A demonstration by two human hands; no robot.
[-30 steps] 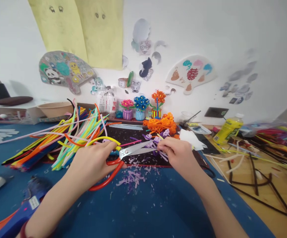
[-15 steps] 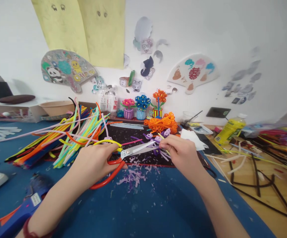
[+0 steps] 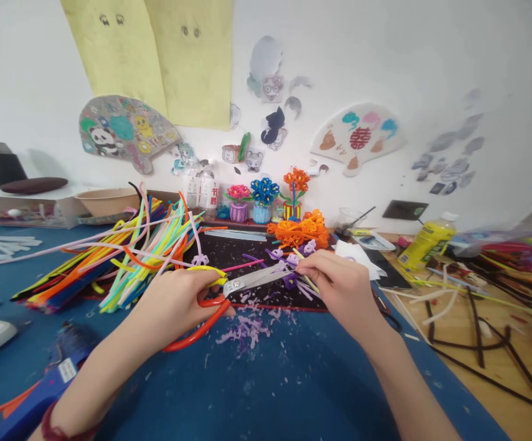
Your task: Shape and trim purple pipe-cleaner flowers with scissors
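My left hand (image 3: 185, 303) is closed around the scissors (image 3: 251, 280), with the yellow handle loop above and the red one below. The blades point right, slightly apart, and their tips reach close to my right hand (image 3: 332, 275). Between its thumb and fingertips my right hand pinches a thin purple pipe cleaner (image 3: 300, 268) beside the blade tips. Behind and under the blades lie purple pipe-cleaner flowers (image 3: 290, 282) with pale stems, partly hidden by my right hand. Purple fuzz clippings (image 3: 246, 331) are scattered on the blue mat below the scissors.
Bundles of coloured pipe cleaners (image 3: 155, 257) lie at the left, near a blue glue gun (image 3: 54, 386). Orange pipe-cleaner pieces (image 3: 300, 229) and small potted flowers (image 3: 263, 202) stand behind the black tray (image 3: 229, 245). A yellow bottle (image 3: 426, 242) is at the right.
The scissors have turned slightly, and the bright glare on the blade is gone. The red handle sits a little farther left. My right hand stays almost in place.
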